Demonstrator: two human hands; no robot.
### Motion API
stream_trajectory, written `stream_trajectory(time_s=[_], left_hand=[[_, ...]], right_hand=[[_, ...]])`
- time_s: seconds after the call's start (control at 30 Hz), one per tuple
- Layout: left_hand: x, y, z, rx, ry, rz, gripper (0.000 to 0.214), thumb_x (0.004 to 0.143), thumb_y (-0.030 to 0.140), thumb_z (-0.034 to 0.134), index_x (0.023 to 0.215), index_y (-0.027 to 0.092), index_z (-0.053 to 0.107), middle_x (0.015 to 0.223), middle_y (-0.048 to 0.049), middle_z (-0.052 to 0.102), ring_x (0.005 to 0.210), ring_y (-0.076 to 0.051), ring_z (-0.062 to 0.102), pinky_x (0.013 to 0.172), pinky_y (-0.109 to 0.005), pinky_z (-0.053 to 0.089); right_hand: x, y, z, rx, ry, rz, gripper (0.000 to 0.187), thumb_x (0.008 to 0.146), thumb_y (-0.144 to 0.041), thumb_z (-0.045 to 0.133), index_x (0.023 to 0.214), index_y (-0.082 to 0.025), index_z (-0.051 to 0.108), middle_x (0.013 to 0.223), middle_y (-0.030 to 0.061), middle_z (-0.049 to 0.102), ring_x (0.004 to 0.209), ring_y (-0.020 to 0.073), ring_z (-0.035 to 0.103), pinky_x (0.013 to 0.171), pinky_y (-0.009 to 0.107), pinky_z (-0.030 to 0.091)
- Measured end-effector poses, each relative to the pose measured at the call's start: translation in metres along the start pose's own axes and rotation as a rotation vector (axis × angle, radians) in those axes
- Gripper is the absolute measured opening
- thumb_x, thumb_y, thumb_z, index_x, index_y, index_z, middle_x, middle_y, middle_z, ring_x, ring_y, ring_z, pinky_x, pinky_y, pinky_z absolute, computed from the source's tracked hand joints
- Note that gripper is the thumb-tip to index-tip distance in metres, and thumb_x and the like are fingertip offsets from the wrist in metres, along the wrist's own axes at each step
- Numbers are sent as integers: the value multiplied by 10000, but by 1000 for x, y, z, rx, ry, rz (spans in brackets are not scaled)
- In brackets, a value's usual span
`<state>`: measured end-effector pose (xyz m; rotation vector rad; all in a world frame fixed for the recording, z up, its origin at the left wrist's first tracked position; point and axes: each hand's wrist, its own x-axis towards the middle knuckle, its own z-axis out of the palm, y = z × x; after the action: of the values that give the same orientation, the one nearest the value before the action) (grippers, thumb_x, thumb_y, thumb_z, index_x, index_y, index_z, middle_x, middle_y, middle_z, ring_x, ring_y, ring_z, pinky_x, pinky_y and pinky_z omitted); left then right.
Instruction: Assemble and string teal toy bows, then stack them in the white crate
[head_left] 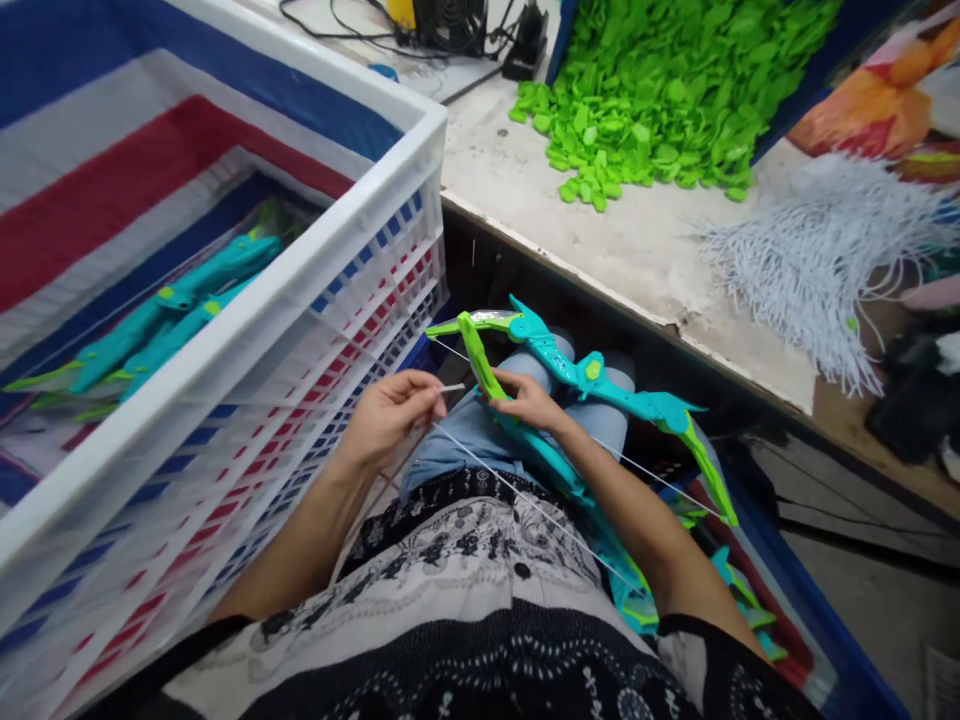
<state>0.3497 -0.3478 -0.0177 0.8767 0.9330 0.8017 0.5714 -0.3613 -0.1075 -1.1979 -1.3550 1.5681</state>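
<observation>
Over my lap lies a teal and green toy bow (536, 440), its green limb tip gripped by my right hand (525, 400). My left hand (401, 412) is closed in a pinch on a white string (453, 387), whose short end pokes out toward the bow's tip. From near my left fingers the string runs down to the bow's lower end by my right forearm. A second toy bow (592, 375), strung with a white string, rests across my knees just beyond my right hand.
A white plastic crate (442, 125) with a striped lining stands at left, holding several teal bows (172, 310). On the worktable (630, 260) are a heap of green plastic pieces (675, 90) and a bundle of white strings (817, 260). More bow parts (739, 590) lie in a blue-edged container at lower right.
</observation>
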Motion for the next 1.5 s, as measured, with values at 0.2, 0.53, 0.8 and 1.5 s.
stream_trajectory(time_s=[0.2, 0.53, 0.8, 1.5], left_hand=[[40, 7, 8, 87, 150, 201, 234, 697, 340, 737, 739, 142, 622, 507, 24, 548, 449, -52, 435, 442, -174, 294], [54, 6, 19, 245, 227, 335, 188, 756, 336, 672, 745, 150, 648, 520, 30, 532, 476, -70, 442, 476, -202, 313], [56, 11, 20, 323, 188, 327, 194, 754, 337, 670, 738, 146, 640, 524, 23, 558, 485, -79, 476, 499, -205, 352], [73, 28, 17, -65, -54, -6, 452, 576, 397, 811, 860, 128, 583, 494, 31, 553, 342, -7, 283, 372, -156, 142]], right_hand=[[0, -2, 0, 37, 21, 33, 604, 653, -282, 685, 1237, -171, 584, 1061, 52, 682, 980, 220, 627, 946, 385, 453], [2, -3, 0, 86, 16, 74, 648, 651, -281, 698, 1276, -191, 554, 1064, 48, 687, 1007, 230, 626, 983, 415, 436], [2, 2, 0, 71, 21, 59, 620, 663, -288, 702, 1262, -201, 569, 1059, 45, 687, 1041, 233, 615, 987, 403, 437], [27, -62, 0, -521, 409, -415, 339, 852, -332, 555, 1160, -206, 617, 998, 73, 626, 886, 173, 596, 807, 329, 496]])
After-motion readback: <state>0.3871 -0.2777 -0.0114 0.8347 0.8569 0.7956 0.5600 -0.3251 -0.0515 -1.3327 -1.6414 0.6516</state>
